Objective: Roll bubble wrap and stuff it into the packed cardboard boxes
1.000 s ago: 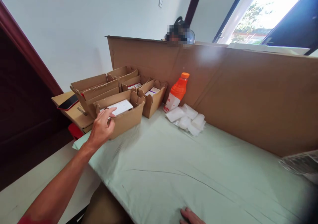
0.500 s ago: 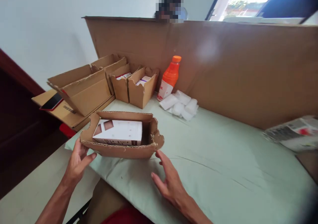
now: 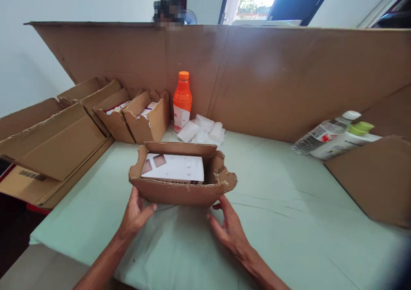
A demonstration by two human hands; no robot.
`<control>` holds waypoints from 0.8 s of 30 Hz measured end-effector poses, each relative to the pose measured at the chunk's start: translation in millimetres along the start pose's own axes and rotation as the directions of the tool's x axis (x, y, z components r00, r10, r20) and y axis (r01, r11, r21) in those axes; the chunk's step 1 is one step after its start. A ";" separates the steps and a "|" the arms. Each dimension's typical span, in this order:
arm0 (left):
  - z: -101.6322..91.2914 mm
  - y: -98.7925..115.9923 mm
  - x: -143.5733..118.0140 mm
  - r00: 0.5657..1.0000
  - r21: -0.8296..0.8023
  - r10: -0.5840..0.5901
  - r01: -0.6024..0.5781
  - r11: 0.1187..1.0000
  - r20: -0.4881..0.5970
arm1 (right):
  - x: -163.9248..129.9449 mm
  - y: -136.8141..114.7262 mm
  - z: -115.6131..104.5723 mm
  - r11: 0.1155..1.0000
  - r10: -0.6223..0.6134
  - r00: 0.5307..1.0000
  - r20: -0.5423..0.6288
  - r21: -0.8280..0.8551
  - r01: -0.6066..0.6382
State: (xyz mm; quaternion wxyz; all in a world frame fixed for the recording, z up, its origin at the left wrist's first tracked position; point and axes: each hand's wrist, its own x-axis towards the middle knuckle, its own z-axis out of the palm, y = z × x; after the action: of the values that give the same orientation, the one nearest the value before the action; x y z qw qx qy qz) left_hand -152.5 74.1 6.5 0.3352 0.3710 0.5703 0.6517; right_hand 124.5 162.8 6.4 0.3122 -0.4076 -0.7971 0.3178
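Note:
A small open-topped cardboard box (image 3: 180,193) with ragged, cut-out ends is in front of me, between my hands. Inside it lies a white carton (image 3: 180,165) with brown squares and dark lettering, partly hidden by the near wall. My left hand (image 3: 136,215) grips the box's lower left end, thumb low at the front and other fingers partly out of sight. My right hand (image 3: 229,225) has its fingertips against the lower right corner, with its thumb held apart below. Whether the box's base touches the table is hard to tell.
Several cardboard bins (image 3: 150,118) stand at the back left. Beside them are an orange bottle (image 3: 182,99) and crumpled white packets (image 3: 202,129). A clear bottle (image 3: 327,133), a white green-capped bottle (image 3: 346,142) and a cardboard piece (image 3: 372,180) are at right. A cardboard wall (image 3: 272,76) runs behind.
The view has turned right, bringing the bottles there into sight. The cardboard box has moved right relative to the orange bottle, with both my hands moving along with it.

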 end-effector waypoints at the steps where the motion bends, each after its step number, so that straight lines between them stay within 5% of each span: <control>1: 9.5 -2.8 8.3 0.999 0.014 0.000 -0.001 1.000 0.037 | -1.2 5.3 -6.3 1.000 0.015 1.000 -0.025 -0.019 -0.016; 4: 35.2 -6.4 24.0 0.998 0.057 -0.019 0.017 0.998 0.051 | -7.0 19.3 -22.6 0.998 -0.009 0.997 -0.075 -0.058 0.004; 10: 62.4 -14.1 13.1 0.992 -0.005 -0.037 0.037 0.999 -0.123 | 12.3 54.7 -59.0 0.975 -0.190 0.982 -0.012 -0.118 0.187; 16: 54.9 -37.0 2.3 0.970 0.025 -0.115 0.123 0.992 -0.216 | 129.9 102.2 -86.7 0.928 -0.222 0.964 -0.148 -0.337 0.162; 20: 52.4 -42.7 0.7 0.939 0.098 -0.171 0.209 0.973 -0.299 | 220.8 113.5 -72.3 0.918 -0.197 0.961 -0.196 -0.381 0.110; 24: 43.0 -53.0 0.1 0.940 0.170 -0.121 0.182 0.968 -0.319 | 273.0 118.1 -56.4 0.965 -0.134 0.951 -0.280 -0.255 0.061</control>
State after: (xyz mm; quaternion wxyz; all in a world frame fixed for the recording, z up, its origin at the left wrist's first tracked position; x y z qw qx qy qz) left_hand -114.5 102.1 -42.8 0.2535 0.2516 0.7041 0.6137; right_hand 91.4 463.6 15.6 0.3906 -0.4452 -0.7939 0.1376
